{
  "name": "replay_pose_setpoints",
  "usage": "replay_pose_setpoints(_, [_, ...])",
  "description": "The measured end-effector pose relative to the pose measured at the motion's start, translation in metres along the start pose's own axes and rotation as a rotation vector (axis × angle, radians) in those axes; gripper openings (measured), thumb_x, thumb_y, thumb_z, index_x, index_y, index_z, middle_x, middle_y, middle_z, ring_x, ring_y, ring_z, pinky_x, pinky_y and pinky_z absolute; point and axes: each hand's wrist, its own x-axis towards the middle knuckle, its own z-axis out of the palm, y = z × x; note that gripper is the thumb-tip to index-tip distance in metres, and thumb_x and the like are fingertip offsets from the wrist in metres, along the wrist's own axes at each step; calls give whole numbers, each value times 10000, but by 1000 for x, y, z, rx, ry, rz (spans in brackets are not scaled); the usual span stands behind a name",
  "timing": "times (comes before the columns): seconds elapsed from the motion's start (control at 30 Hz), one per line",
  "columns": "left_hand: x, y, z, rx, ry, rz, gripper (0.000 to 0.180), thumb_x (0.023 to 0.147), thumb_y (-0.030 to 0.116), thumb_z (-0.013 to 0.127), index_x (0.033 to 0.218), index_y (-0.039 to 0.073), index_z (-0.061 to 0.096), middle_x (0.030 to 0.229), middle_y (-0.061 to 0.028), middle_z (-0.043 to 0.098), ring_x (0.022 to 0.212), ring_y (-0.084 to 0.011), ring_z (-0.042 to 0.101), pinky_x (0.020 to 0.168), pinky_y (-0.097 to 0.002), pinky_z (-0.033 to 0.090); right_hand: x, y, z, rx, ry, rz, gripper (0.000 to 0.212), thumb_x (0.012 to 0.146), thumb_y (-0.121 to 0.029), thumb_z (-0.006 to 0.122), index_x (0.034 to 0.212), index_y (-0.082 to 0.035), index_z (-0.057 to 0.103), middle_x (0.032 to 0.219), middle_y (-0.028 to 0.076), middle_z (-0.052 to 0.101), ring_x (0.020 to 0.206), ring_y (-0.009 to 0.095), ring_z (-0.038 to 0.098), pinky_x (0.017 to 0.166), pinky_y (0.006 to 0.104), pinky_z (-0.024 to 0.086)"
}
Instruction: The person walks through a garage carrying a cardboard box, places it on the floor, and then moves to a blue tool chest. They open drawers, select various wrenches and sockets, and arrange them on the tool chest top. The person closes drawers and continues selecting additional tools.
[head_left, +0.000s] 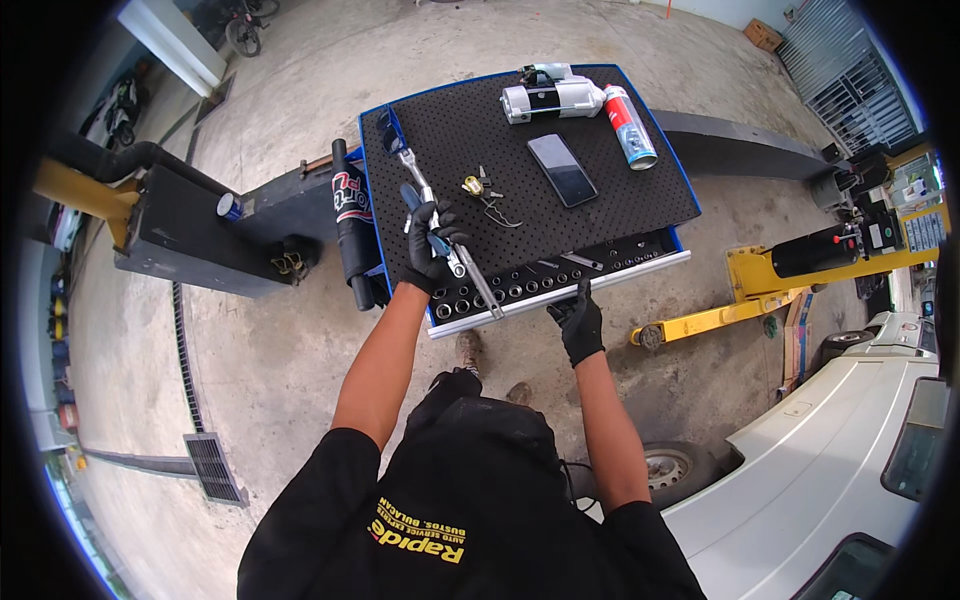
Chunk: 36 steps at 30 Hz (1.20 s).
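My left hand, in a black glove, is closed around a silver ratchet wrench whose handle reaches over the drawer's front edge. Blue-handled pliers and a long silver tool show beside and beyond these fingers; I cannot tell whether they are held too. My right hand, also gloved, has its fingers apart, with the fingertips at the front rim of the pulled-out drawer. Rows of sockets sit inside it. Keys with a yellow fob lie on the black mat above.
A silver starter motor, a spray can and a phone are on the cart top. A black roll hangs at its left side. Yellow lift arms and a white vehicle stand to the right.
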Motion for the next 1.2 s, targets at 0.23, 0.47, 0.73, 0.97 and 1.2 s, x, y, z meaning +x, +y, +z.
replay_pose_setpoints(0.23, [-4, 0, -4, 259, -8, -40, 216, 1017, 258, 692, 1139, 80, 679, 818, 15, 604, 618, -78, 529, 647, -308, 478, -84, -12, -104, -597, 16, 52, 674, 1084, -640, 516, 1176, 16, 637, 942, 174, 733, 734, 265, 754, 652, 359, 625])
replay_pose_setpoints(0.47, [0, -3, 3, 228, -19, -47, 215, 1009, 266, 715, 1104, 79, 669, 839, 6, 635, 624, -86, 568, 654, -317, 513, -146, -18, -168, -807, -52, 179, 716, 1103, -644, 460, 1168, 42, 651, 913, 167, 743, 699, 231, 739, 635, 351, 602])
replay_pose_setpoints(0.73, [2, -5, 2, 276, -17, 107, 209, 985, 259, 737, 1059, 75, 669, 849, -18, 648, 634, -99, 586, 687, -333, 555, -178, -50, -162, -1215, -40, 274, 736, 1108, -631, 459, 904, 30, 709, 739, 138, 701, 581, 225, 692, 560, 352, 553])
replay_pose_setpoints(0.97, [28, 7, -18, 163, -230, -34, 188, 1002, 254, 723, 1062, 92, 652, 852, 15, 631, 653, -93, 592, 695, -319, 538, -186, -65, -73, -1910, -298, -432, 373, 1070, -392, 597, 923, -79, 738, 902, 161, 746, 872, 381, 726, 783, 478, 563])
replay_pose_setpoints(1.2, [37, 15, -24, 184, -204, -81, 174, 1030, 256, 676, 1104, 99, 673, 826, 15, 629, 613, -70, 529, 642, -304, 500, -159, -22, -26, -1731, -625, -666, 253, 996, -264, 719, 1201, -121, 753, 1116, 136, 731, 966, 335, 726, 808, 440, 568])
